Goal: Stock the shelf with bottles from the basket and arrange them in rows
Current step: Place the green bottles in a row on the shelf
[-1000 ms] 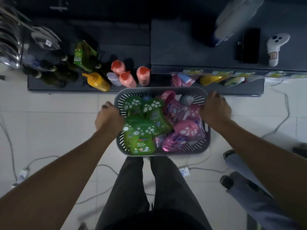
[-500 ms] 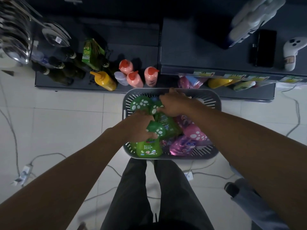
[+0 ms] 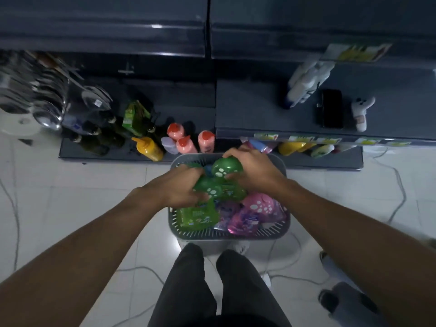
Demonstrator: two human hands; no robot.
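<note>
A: Where are the hands?

B: Both are over the basket (image 3: 226,234), a grey slatted one standing on the white tiled floor (image 3: 70,185) just in front of the person's dark trouser legs. The left hand (image 3: 179,187) is curled around a green bottle with a white-spotted cap (image 3: 211,188). The right hand (image 3: 253,171) is wrapped over a second green bottle with a spotted cap (image 3: 225,166), which sits a little farther from the person.

A: Are the 2 bottles apart?

B: They look pressed close together, and I cannot tell where one ends and the other starts.

A: What else is in the basket?

B: A green bottle lying flat (image 3: 198,214) at the near left, and a pink bottle with a spotted cap (image 3: 257,212) at the near right, with more pink packs blurred beneath.

A: And the shelf?

B: The low dark shelf (image 3: 113,153) runs just beyond the basket. On it stand 3 pink bottles with red caps (image 3: 184,143), a yellow squeeze bottle (image 3: 148,148) to their left, and dark glass bottles (image 3: 99,138) farther left. The shelf section on the right holds yellow and pink items under its edge, too blurred to name.
</note>
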